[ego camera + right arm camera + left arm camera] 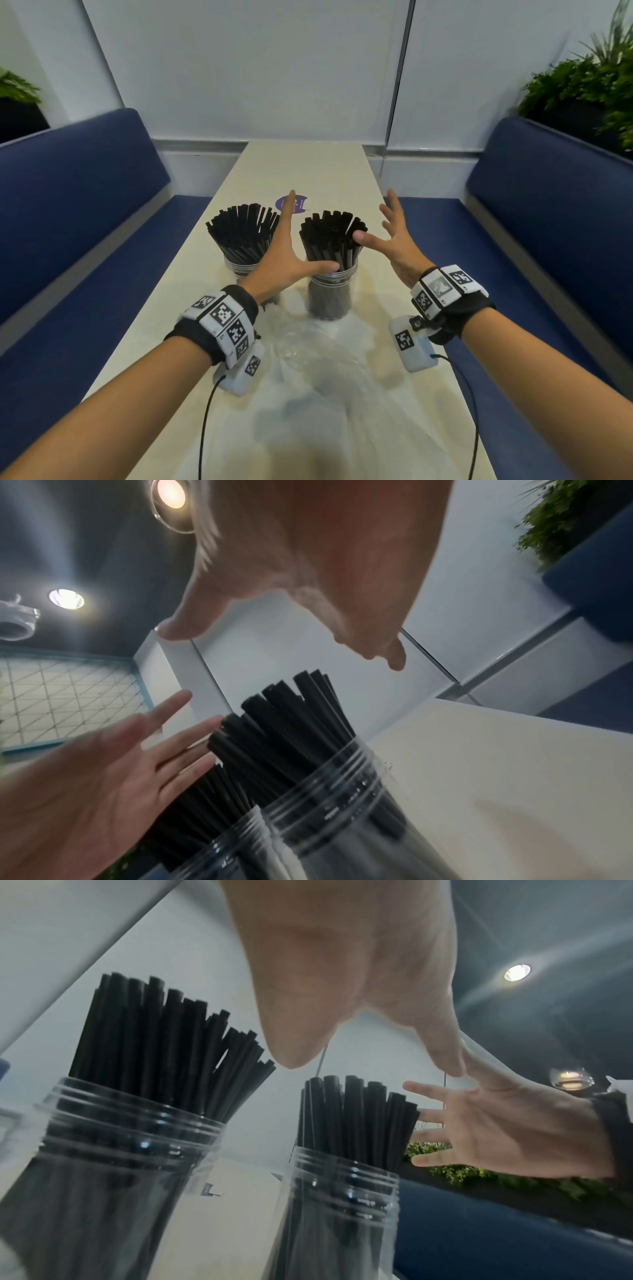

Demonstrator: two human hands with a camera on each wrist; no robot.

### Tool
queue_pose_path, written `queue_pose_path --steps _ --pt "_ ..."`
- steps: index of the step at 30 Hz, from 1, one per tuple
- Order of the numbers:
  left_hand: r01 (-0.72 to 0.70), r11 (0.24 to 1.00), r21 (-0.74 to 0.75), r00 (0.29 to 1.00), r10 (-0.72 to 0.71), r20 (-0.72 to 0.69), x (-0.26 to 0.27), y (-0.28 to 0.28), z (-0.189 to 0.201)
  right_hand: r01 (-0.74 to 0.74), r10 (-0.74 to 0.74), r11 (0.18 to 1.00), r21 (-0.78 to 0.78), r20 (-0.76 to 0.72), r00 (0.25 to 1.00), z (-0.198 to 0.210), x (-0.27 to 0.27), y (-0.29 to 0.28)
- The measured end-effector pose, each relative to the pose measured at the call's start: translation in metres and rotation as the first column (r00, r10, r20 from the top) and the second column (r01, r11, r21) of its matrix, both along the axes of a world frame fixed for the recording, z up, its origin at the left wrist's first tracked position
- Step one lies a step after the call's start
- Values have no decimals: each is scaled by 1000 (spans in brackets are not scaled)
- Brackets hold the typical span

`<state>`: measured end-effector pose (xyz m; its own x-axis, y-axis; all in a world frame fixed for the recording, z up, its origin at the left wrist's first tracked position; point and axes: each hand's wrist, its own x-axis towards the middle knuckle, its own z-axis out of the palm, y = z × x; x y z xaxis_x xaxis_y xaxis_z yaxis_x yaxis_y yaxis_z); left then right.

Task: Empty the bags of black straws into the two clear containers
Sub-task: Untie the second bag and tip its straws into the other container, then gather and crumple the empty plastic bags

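Two clear containers stand side by side on the table, both packed with upright black straws. The left container (239, 269) (113, 1150) (222, 850) holds thin straws (241, 233). Thicker straws (329, 240) fill the right container (330, 294) (342, 1191) (346, 799). My left hand (286, 246) (342, 974) (103, 772) is open between the two bundles, fingers straight, thumb across the right container's rim. My right hand (394, 240) (496, 1131) (308, 566) is open with spread fingers to the right of the thicker straws, its thumb tip by their tops. Neither hand holds anything.
Crumpled empty clear plastic bags (308, 363) lie on the cream table (376, 428) under my wrists. A round purple sticker (301, 202) sits behind the containers. Blue bench seats (68, 212) flank the narrow table, with plants (582, 85) behind the right one.
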<state>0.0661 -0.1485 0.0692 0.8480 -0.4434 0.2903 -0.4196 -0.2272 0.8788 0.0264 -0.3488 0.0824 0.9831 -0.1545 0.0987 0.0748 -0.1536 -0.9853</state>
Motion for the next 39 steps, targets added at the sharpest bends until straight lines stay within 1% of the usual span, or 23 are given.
queue_pose_path --steps 3,5,8,10,11,13,14,15,16,17,18,20,23,25,26,28,29,30,32,34,36,37,39 --pt "1 998 70 1000 -3 27 -10 7 -10 -27 31 992 -123 31 999 -1 -4 3" --pt "-13 995 94 998 7 67 -18 12 -12 16 -6 977 -215 48 999 0 -4 6" --pt "-20 978 208 953 -45 300 -31 35 -18 235 -217 928 -290 92 972 -5 -11 12" --pt "-88 927 366 878 -102 468 -42 59 -25 344 -319 875 -341 128 939 -16 -25 15" --pt "-161 884 439 853 -99 513 -45 72 -29 353 -328 852 -387 130 936 -23 -35 15" --pt "-297 725 621 899 -6 437 -46 97 -38 236 -241 789 -568 68 968 -39 -53 18" --pt "-278 608 744 949 53 311 -46 107 -44 94 -154 727 -680 -28 988 -46 -62 23" --pt "-182 500 847 983 95 155 -45 114 -50 -93 -60 642 -761 -171 983 -53 -69 29" --pt "-65 423 904 992 123 14 -45 118 -55 -281 11 544 -791 -328 945 -59 -74 38" --pt "25 382 924 987 135 -83 -46 118 -60 -423 49 458 -782 -453 890 -65 -77 48" --pt "82 364 928 981 135 -140 -46 115 -66 -508 65 395 -765 -529 846 -70 -78 58" --pt "111 351 930 976 137 -168 -46 106 -80 -591 63 314 -743 -605 794 -78 -73 76" --pt "33 392 919 984 146 -97 -46 98 -96 -627 3 246 -739 -646 763 -89 -64 91" --pt "-51 524 850 974 213 -73 -45 96 -100 -572 8 289 -768 -595 804 -91 -59 94" --pt "-103 629 770 957 273 -96 -43 96 -99 -490 17 373 -788 -522 853 -86 -57 95" --pt "-191 825 532 914 348 -210 -42 97 -88 -206 3 654 -728 -269 963 -68 -53 97" --pt "-228 884 409 890 359 -281 -42 97 -80 -40 -36 791 -610 -112 993 -56 -52 100" --pt "-261 918 298 864 359 -351 -42 98 -72 116 -107 878 -464 45 993 -44 -52 104" --pt "-306 946 104 812 316 -490 -46 95 -59 307 -251 929 -206 257 933 -25 -52 116" --pt "-272 954 -125 779 142 -611 -55 91 -46 347 -308 936 -63 332 892 -17 -52 131" --pt "-144 939 -313 731 -113 -673 -64 91 -34 340 -292 935 -102 325 899 -12 -53 145" --pt "-89 930 -357 710 -192 -678 -69 92 -28 321 -266 936 -143 310 913 -13 -52 151" --pt "-85 911 -404 688 -240 -685 -78 95 -19 230 -177 950 -211 245 953 -19 -54 159"
